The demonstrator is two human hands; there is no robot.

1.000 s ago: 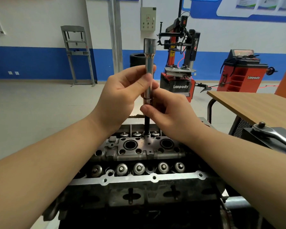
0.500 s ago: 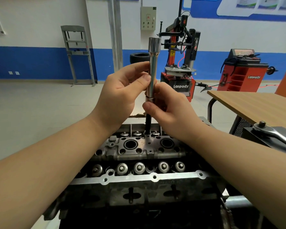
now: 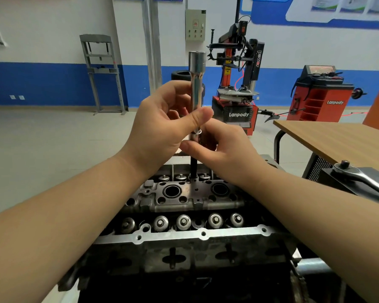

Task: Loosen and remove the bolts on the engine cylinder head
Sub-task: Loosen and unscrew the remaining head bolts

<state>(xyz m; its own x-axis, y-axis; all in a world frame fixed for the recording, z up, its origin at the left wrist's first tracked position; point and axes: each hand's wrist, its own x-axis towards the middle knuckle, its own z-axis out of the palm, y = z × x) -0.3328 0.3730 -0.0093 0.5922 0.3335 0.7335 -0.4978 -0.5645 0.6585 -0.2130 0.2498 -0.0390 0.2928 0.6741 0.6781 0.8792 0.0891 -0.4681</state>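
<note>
Steel gleams on the long socket [image 3: 196, 84], which stands upright above the cylinder head [image 3: 184, 197]. The left hand [image 3: 162, 127] pinches its shaft between thumb and curled fingers, and the right hand [image 3: 223, 147] grips its lower end with thumb and fingers wrapped round. Below the socket a dark bolt [image 3: 193, 169] runs straight down into a hole at the far middle of the head, part of its shank showing above the metal. A ratchet wrench [image 3: 363, 182] lies on a dark box at the right, beside a wooden table [image 3: 337, 141].
</note>
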